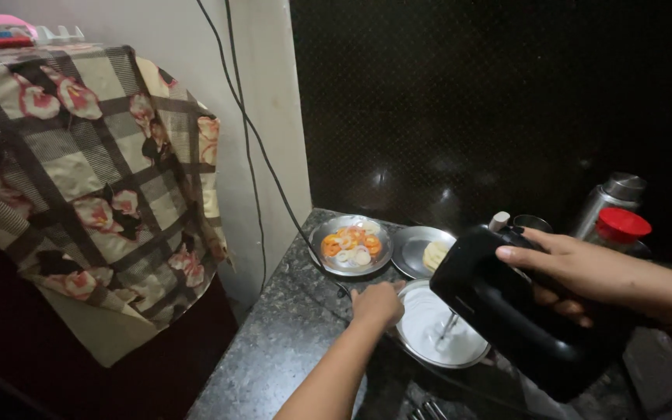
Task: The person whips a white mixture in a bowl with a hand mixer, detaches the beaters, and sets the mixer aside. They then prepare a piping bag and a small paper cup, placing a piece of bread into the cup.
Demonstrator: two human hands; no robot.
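Near the countertop's [274,350] left edge I see my left hand [376,303] curled against the rim of a steel bowl [439,333] of white cream; just right, my right hand [577,272] wraps around a black hand mixer [519,315], beaters dipped in the cream.

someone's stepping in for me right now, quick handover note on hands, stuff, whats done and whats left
Right hand: gripping the black hand mixer, beaters down in the bowl.
Left hand: on the near rim of the steel bowl, steadying it.
Bowl sits on the granite counter; the white mixture inside looks smooth and partly whipped.
Behind it: a plate of orange and white slices and a plate with a pale yellow piece, both untouched.
Left: likely more whipping; how stiff the mixture is cannot be told.
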